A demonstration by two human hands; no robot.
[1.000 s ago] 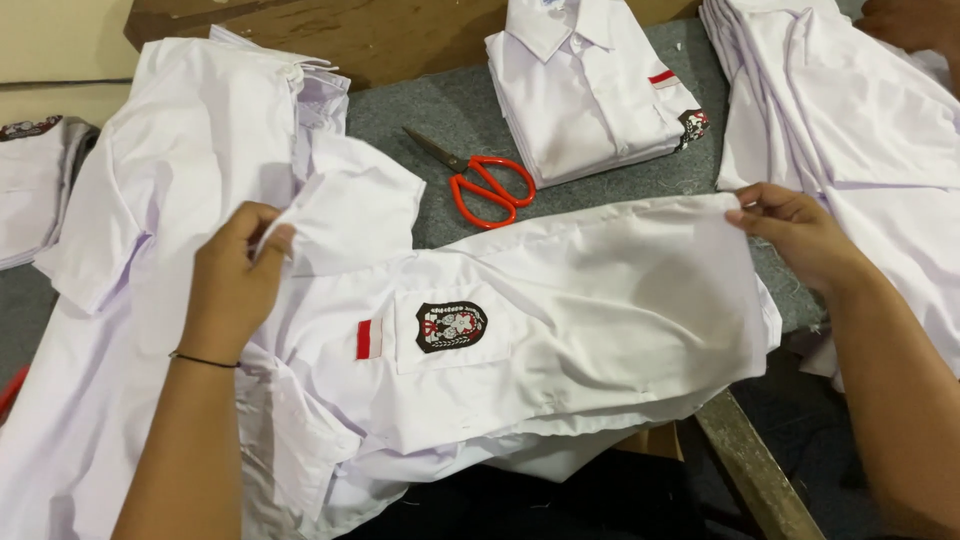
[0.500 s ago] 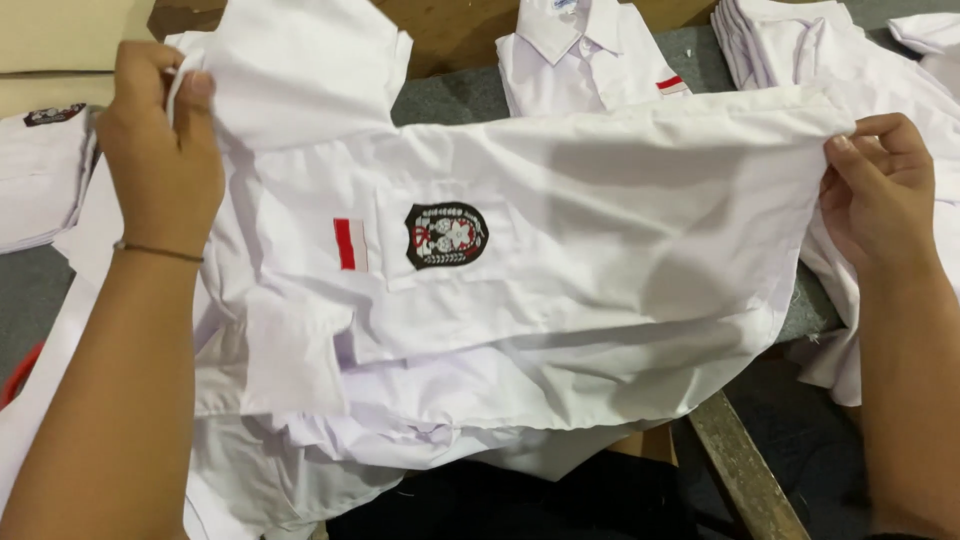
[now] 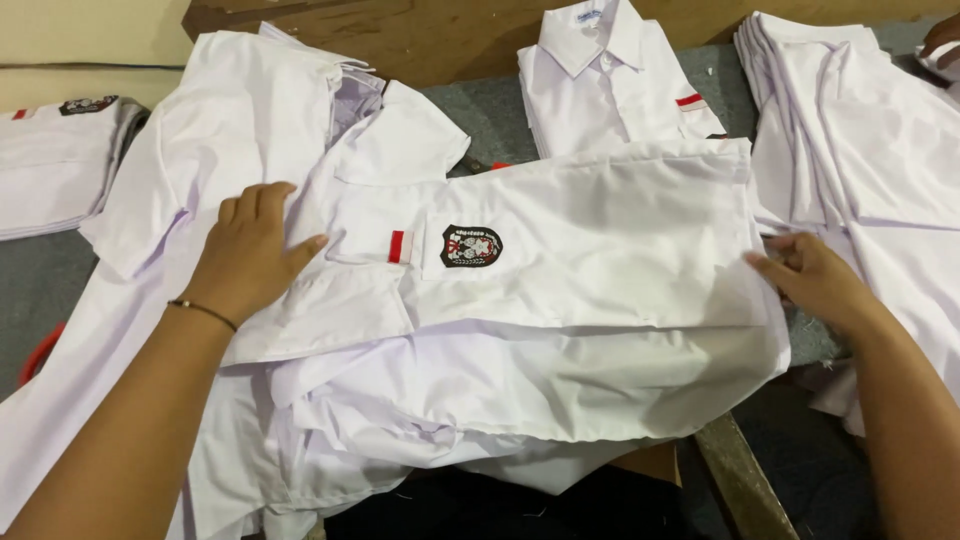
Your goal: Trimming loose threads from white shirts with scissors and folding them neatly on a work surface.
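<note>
A grey table (image 3: 500,110) is lying under everything, with bare patches showing at the far middle and the left edge. A pile of white shirts (image 3: 400,420) is covering the near left, hanging over the near edge. On top of it, a white shirt (image 3: 600,240) is lying flat and spread from left to right, its pocket facing up and bearing a dark badge (image 3: 471,246) with a small red stripe (image 3: 397,246) just left of it. A stack of shirts (image 3: 860,150) is sitting at the far right, and a folded shirt (image 3: 610,80) with its collar up is lying at the far middle, touching the spread shirt's far edge. Another folded shirt (image 3: 60,160) is resting at the far left.

The left hand (image 3: 245,255) is pressing flat on the spread shirt's left end, fingers open, gripping nothing. The right hand (image 3: 815,280) is touching the shirt's right edge with loosely stretched fingers; whether it is pinching the cloth I cannot tell. A thin bracelet (image 3: 203,312) is circling the left wrist.
</note>
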